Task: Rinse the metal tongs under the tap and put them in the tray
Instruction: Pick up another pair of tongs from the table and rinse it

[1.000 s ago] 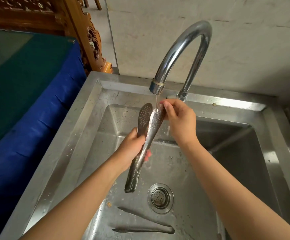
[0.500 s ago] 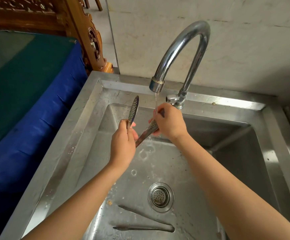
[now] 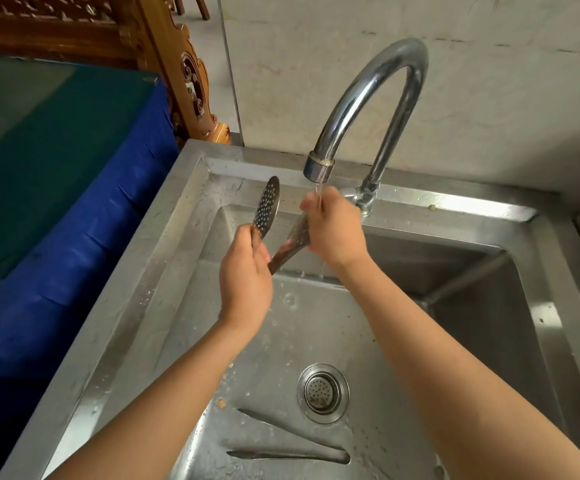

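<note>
A steel sink (image 3: pixel 191 216) sits against a pale wall (image 3: pixel 489 81), tap (image 3: pixel 368 91) running. Above the basin's back edge, the left hand (image 3: pixel 247 275) and right hand (image 3: pixel 333 230) each clasp one arm of the tongs (image 3: pixel 266 206).

Left hand (image 3: pixel 247 278), right hand (image 3: pixel 333 230) bare; forearms uncovered, apparently no sleeves, rings, watch.

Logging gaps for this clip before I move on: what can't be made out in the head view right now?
- Tray: not in the head view at all.
- Tongs: handle end hidden behind the left hand; one tip covered by the right hand.
- Tap handle: mostly hidden behind the right hand.
- Second tongs on the sink floor: surface detail too dim to read.
</note>
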`<state>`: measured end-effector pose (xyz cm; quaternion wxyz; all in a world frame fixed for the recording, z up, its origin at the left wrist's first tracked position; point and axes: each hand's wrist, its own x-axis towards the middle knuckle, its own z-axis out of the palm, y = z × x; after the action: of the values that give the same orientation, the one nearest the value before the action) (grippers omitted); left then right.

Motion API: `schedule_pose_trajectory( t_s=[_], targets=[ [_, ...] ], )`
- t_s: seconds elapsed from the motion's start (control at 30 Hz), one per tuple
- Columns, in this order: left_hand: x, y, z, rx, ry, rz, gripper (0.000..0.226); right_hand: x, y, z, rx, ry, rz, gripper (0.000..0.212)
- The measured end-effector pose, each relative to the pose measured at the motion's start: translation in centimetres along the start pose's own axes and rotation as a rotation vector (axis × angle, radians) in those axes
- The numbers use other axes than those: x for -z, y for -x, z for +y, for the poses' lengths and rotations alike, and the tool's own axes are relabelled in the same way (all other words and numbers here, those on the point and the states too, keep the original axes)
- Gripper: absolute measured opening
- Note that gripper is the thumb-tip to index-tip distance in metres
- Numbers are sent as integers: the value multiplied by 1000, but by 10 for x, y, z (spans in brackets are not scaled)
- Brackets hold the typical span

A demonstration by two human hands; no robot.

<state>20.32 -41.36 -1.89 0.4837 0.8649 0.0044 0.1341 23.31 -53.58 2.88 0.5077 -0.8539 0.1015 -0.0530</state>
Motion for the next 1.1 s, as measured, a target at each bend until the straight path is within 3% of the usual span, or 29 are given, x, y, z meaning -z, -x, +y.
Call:
schedule_pose_trajectory(
  t_s=[0.1,0.23,0.3,0.4,0.47,0.57,0.7,0.93,1.1],
  targets=[
    [-14,-9,9,220,203,-136,24,15,10,7,-41,-135,-5,37],
    [-36,-15,23,572,566,-264,28,27,50,44,-71,6,-164,58],
    [-47,-16,31,737,717,-274,23,27,70,65,-130,-1,-206,50],
    [-59,-15,36,878,909,-296,18,27,87,88,-194,49,-285,20],
    [-65,-14,39,919,1000,-324,18,28,91,95,-229,-8,-293,21],
    [-68,-12,45,871,981,-334,15,31,97,99,-243,-138,-180,21],
    [-65,-11,40,653,637,-444,27,36,102,107,-215,-4,1,27],
    [-52,-8,34,579,607,-323,30,46,111,105,-162,184,23,25],
    [-49,-8,29,515,573,-275,22,53,119,106,-138,270,26,40]
  ],
)
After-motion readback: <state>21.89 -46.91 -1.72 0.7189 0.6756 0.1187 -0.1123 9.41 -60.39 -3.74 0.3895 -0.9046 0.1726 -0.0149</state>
